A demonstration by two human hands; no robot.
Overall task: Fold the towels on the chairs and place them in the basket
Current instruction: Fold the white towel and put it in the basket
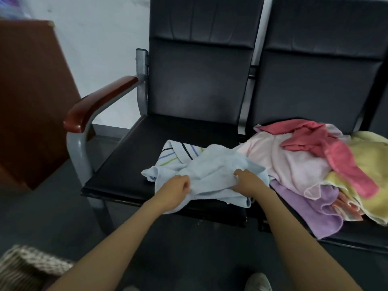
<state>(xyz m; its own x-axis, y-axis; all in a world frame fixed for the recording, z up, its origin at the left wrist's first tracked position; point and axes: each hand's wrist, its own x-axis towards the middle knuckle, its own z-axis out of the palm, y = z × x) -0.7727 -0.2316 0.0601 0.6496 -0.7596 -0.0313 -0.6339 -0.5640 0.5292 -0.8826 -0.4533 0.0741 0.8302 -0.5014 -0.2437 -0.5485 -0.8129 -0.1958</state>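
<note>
— Towels, head view: how far along?
— Barely begun, it seems. Left hand and right hand each clutch the crumpled blue towel on the left chair. Others lie heaped, unfolded, on the right chair. Basket contents unseen.

Left chair: directly left of the right chair, side by side, backs toward the wall.
Armrest: on the outer left side of the left chair.
Front towel: on the left chair seat, front right part, overhanging the front edge.
Rear towel: same seat, just behind the front towel, partly under it.
Towel pile: on the right chair seat, left edge touching the front towel.
Hands: left hand grips the front towel's left part, right hand its right part.
Basket: on the floor, front-left of the left chair, well apart.
</note>
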